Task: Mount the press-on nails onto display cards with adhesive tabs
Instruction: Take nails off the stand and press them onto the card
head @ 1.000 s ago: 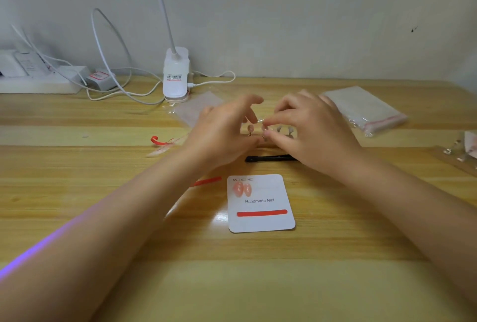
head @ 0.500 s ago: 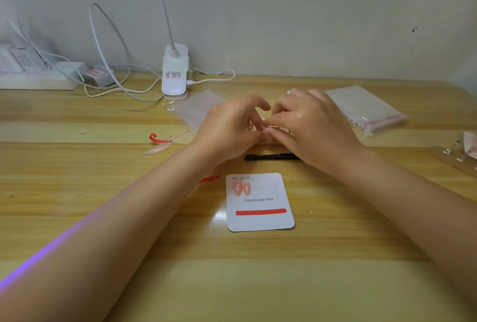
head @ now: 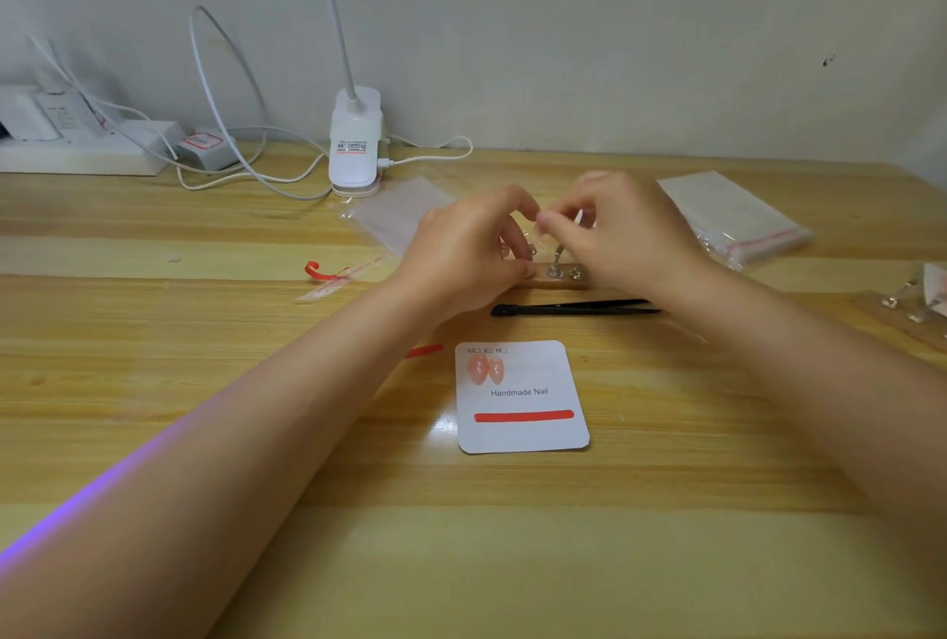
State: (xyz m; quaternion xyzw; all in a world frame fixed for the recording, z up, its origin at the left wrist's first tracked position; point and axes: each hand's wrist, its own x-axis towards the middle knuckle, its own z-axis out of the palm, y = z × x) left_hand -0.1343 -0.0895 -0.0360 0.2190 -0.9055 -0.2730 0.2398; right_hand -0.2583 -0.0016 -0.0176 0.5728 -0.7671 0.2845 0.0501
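While both hands meet over the small wood stand (head: 556,283):
L hand (head: 464,256): fingers curled, tips by the stand; can't tell what it holds.
R hand (head: 622,228): thumb & finger pinch sth tiny; too small to tell.
Card (head: 522,397): flat on table (head: 307,510), near the person; 2 pink nails (head: 486,369) top-left.
Tweezers (head: 574,309): btw stand & card.

You face a plain pale wall (head: 615,23) behind a striped wooden table (head: 461,561). A white clip lamp (head: 356,141) stands at its far edge, near a power strip (head: 77,154).
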